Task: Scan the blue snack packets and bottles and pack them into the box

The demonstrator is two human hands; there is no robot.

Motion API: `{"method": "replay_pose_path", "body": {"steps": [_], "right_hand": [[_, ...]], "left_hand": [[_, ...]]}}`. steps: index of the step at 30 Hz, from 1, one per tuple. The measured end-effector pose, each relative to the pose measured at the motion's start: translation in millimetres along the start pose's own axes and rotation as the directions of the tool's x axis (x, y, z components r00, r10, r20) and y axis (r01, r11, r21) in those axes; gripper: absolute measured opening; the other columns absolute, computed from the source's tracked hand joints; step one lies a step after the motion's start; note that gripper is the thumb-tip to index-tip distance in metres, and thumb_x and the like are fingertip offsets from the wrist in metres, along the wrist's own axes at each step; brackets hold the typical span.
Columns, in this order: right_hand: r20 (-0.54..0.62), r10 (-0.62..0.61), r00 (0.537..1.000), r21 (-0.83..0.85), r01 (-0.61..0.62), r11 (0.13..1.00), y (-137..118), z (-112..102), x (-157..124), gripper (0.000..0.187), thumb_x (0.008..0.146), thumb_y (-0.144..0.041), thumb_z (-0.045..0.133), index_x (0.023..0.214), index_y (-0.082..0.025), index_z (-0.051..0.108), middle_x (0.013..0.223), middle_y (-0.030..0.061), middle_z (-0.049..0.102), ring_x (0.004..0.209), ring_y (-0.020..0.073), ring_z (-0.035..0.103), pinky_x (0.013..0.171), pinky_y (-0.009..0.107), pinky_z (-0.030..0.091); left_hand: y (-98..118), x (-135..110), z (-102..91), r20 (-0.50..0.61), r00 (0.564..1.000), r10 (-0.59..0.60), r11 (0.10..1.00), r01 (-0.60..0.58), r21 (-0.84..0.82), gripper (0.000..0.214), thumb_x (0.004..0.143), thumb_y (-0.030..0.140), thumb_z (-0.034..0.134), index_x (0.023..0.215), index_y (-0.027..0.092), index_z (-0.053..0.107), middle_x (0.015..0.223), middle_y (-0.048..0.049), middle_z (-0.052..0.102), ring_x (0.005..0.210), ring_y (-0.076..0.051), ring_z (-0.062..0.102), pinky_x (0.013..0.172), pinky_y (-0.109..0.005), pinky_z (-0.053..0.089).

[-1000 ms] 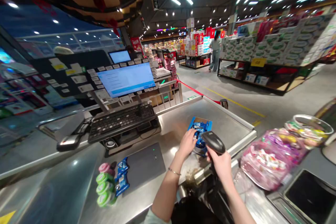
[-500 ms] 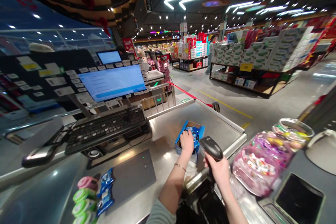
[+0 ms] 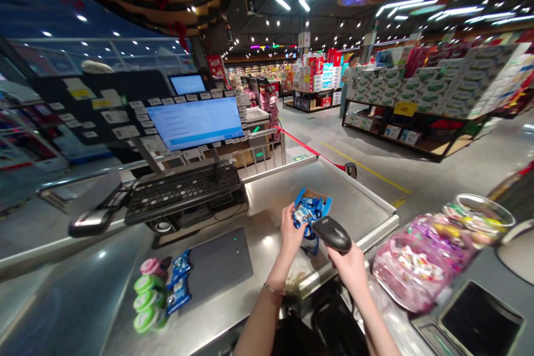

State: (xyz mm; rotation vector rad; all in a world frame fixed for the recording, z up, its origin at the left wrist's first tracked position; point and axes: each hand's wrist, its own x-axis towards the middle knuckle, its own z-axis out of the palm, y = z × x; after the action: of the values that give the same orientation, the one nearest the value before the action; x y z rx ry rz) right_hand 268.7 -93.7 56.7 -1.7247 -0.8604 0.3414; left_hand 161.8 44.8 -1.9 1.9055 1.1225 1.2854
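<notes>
A small blue packet [image 3: 302, 215] is gripped between the thumb and fingers of my left hand [image 3: 291, 232], at the near left side of a blue open-topped box [image 3: 327, 207]. More blue packets lie inside that box, which stands on the metal counter [image 3: 267, 194]. My right hand [image 3: 349, 265] is wrapped around the handle of a black barcode scanner [image 3: 332, 235]. The scanner's head is just right of the held packet and partly covers the box.
To the left, two blue packets [image 3: 178, 293] lie by green-lidded containers [image 3: 146, 320] and a dark flat pad [image 3: 223, 267]. Behind are a keyboard [image 3: 183, 189] and a monitor [image 3: 196, 122]. Candy tubs [image 3: 411, 272] and a black-screened device [image 3: 481, 317] are on the right.
My left hand has come out of the box and moved to its left side, now holding a blue packet. The scanner stays beside the box. The whole view has shifted slightly.
</notes>
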Motion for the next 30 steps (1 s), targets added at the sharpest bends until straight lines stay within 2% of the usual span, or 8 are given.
{"method": "replay_pose_path", "body": {"steps": [4, 7, 14, 21, 24, 30], "right_hand": [[0.22, -0.045, 0.974, -0.022, 0.051, 0.998, -8.4, 9.3, -16.2, 0.034, 0.067, -0.043, 0.061, 0.087, -0.018, 0.07, 0.075, 0.0066, 0.074, 0.075, 0.0266, 0.069, 0.065, 0.033, 0.053], [0.328, -0.074, 0.942, -0.053, 0.097, 0.994, -16.7, 22.7, -34.3, 0.035, 0.069, -0.042, 0.058, 0.092, -0.018, 0.069, 0.081, 0.0076, 0.075, 0.081, 0.028, 0.07, 0.071, 0.034, 0.053], [0.426, -0.147, 0.893, -0.074, 0.196, 0.978, -33.3, 52.3, -66.8, 0.032, 0.071, -0.039, 0.055, 0.091, -0.018, 0.069, 0.078, 0.0083, 0.074, 0.078, 0.0281, 0.07, 0.066, 0.033, 0.051], [0.471, -0.133, 0.872, -0.089, 0.197, 0.976, -44.2, 66.7, -79.8, 0.035, 0.072, -0.039, 0.056, 0.097, -0.019, 0.069, 0.079, 0.0069, 0.074, 0.08, 0.0284, 0.07, 0.065, 0.032, 0.051], [0.485, -0.145, 0.862, -0.08, 0.209, 0.975, -44.0, 70.8, -81.8, 0.034, 0.073, -0.04, 0.056, 0.096, -0.019, 0.07, 0.077, 0.006, 0.074, 0.078, 0.0279, 0.07, 0.063, 0.032, 0.05], [0.488, -0.121, 0.865, -0.055, 0.169, 0.984, -43.9, 74.3, -83.2, 0.036, 0.072, -0.042, 0.057, 0.098, -0.019, 0.069, 0.081, 0.0063, 0.074, 0.081, 0.028, 0.07, 0.066, 0.032, 0.051]], "left_hand": [[2.9, -24.1, -44.8, -0.138, 0.99, 0.004, 1.0, -0.005, -0.006, 0.063, 0.075, 0.013, 0.062, 0.132, 0.027, 0.039, 0.124, -0.0059, 0.049, 0.114, -0.019, 0.053, 0.097, -0.036, 0.047], [1.4, -40.2, -75.6, -0.169, 0.985, 0.022, 0.999, -0.014, 0.045, 0.06, 0.079, 0.015, 0.059, 0.133, 0.027, 0.037, 0.123, -0.006, 0.05, 0.115, -0.019, 0.052, 0.098, -0.036, 0.046], [-10.3, -65.9, -124.8, -0.204, 0.979, 0.012, 0.987, 0.021, 0.157, 0.059, 0.082, 0.014, 0.055, 0.136, 0.026, 0.035, 0.123, -0.0082, 0.05, 0.118, -0.02, 0.051, 0.1, -0.038, 0.045], [-22.7, -78.0, -148.6, -0.25, 0.968, -0.002, 0.977, 0.056, 0.207, 0.059, 0.082, 0.017, 0.057, 0.136, 0.026, 0.035, 0.124, -0.0089, 0.05, 0.117, -0.021, 0.052, 0.099, -0.038, 0.045], [-27.5, -80.0, -152.0, -0.263, 0.965, -0.022, 0.972, 0.082, 0.218, 0.058, 0.082, 0.015, 0.057, 0.135, 0.026, 0.035, 0.124, -0.0088, 0.05, 0.117, -0.02, 0.052, 0.101, -0.038, 0.044], [-30.1, -83.0, -152.8, -0.28, 0.96, 0.019, 0.976, 0.044, 0.214, 0.058, 0.082, 0.016, 0.057, 0.135, 0.024, 0.035, 0.125, -0.0101, 0.048, 0.119, -0.021, 0.049, 0.103, -0.039, 0.042]]}}
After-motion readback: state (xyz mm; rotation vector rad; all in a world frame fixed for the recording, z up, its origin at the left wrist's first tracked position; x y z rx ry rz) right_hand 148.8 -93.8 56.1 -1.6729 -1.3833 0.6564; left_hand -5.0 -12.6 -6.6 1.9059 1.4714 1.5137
